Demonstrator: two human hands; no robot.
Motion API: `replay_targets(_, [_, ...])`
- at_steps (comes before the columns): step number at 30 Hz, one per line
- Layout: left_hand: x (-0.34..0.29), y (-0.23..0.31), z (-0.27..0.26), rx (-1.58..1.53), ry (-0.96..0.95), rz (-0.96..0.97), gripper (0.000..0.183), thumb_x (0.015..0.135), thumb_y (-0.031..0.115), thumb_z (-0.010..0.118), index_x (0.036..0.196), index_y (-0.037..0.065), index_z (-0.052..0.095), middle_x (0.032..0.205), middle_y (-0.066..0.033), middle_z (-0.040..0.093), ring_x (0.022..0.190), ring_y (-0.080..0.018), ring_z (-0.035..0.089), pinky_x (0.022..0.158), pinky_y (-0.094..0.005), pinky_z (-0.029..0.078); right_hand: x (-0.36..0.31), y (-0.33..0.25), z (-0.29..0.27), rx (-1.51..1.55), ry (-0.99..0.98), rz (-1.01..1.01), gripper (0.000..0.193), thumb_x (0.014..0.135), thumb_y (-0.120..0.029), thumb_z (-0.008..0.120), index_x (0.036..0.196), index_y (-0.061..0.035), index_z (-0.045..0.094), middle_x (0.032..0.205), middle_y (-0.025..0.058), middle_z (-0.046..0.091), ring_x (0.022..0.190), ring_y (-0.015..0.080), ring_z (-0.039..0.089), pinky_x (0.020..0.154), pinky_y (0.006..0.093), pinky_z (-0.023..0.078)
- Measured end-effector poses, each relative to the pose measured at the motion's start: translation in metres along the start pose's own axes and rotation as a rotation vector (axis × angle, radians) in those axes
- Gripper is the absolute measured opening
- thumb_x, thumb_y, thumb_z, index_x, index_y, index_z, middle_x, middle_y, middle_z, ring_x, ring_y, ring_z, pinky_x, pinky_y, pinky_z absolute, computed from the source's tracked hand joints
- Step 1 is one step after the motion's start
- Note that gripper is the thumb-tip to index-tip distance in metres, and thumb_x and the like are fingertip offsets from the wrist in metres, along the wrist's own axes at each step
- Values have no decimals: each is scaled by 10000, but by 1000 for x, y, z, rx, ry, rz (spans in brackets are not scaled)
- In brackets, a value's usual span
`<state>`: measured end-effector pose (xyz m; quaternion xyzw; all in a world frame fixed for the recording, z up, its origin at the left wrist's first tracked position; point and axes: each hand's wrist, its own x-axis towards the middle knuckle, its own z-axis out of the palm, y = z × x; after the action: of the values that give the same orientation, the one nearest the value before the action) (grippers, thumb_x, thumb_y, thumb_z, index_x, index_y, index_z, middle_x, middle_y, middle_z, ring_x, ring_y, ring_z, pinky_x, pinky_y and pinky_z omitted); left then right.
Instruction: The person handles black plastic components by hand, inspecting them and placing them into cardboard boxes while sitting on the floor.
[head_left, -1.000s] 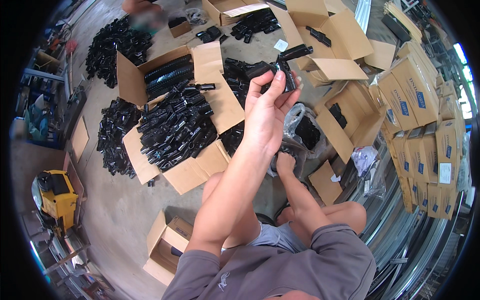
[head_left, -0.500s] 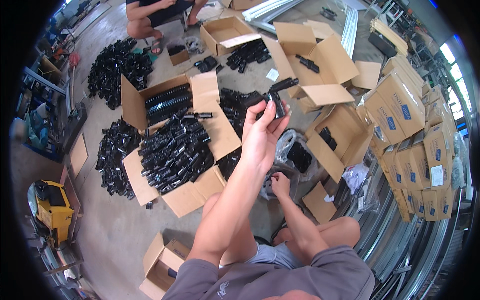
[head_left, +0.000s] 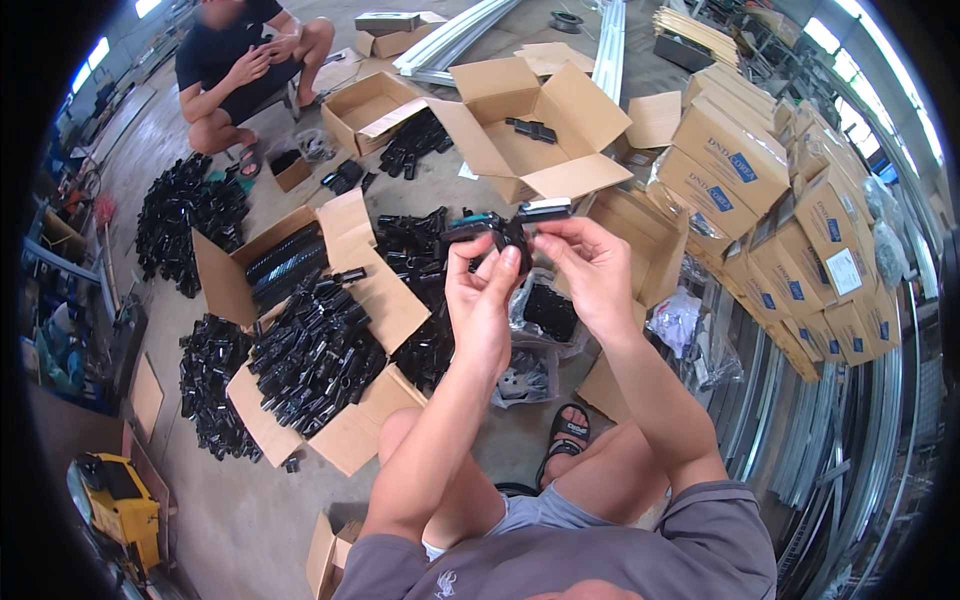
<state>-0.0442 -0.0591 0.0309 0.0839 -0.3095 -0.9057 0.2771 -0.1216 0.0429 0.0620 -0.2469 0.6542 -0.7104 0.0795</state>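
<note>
My left hand (head_left: 478,305) is closed around a black bracket-like part (head_left: 512,238) with arms sticking out, held up in front of me. My right hand (head_left: 595,280) meets it from the right, thumb and fingertips pinched together at its edge; whatever they pinch is too small or hidden to name. One arm of the part catches the light. Below the hands lie a clear plastic bag of black pieces (head_left: 549,312) and a clear bag of small grey pieces (head_left: 525,378).
Black parts spill over an open carton (head_left: 398,305) at left, beside a loose heap (head_left: 212,385). Another open carton (head_left: 590,115) stands ahead. Stacked cartons (head_left: 730,155) and long metal profiles (head_left: 790,440) fill the right. A co-worker (head_left: 235,75) sits at far left.
My right hand has risen from the bag of small grey pieces to the black part. The left hand has drawn lower and nearer with it. The view has shifted, showing more of the co-worker.
</note>
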Motion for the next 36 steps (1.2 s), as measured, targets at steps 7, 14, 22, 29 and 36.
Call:
replay_targets(7, [-25,-27,14,51,-70,4,284,921,-14,658,1127,53,473,1166,-146,658,1078,-172,640,955,-302,509,-28,5,-21,228,103,76,172,885,-2,704,1056,17,704,972,59,720,869,104,659,811,254,526])
replay_targets(14, [-26,-36,9,109,-23,-18,304,908,-33,663,1125,57,471,1198,-142,638,1105,-176,630,961,-306,500,-40,11,-23,344,163,105,165,890,14,693,1054,27,698,1002,69,721,920,113,660,859,251,521])
replay_targets(22, [-26,-48,11,183,-11,-15,324,889,-65,667,1105,61,462,1188,-132,628,1107,-187,629,943,-294,506,-44,28,-22,365,280,104,166,899,-26,707,1058,19,693,989,51,717,867,73,643,768,209,505])
replay_targets(29, [-28,-59,12,210,-28,-24,318,890,-63,671,1106,54,469,1197,-133,628,1108,-179,624,937,-300,510,-50,31,-37,346,277,140,167,900,-38,709,1057,17,695,985,52,718,830,67,646,741,202,504])
replay_targets(36, [-29,-61,12,226,-43,-28,317,888,-66,673,1099,50,467,1206,-142,627,1106,-182,626,933,-295,512,-54,35,-42,312,287,90,170,898,-16,704,1061,29,696,987,71,714,865,83,648,784,224,515])
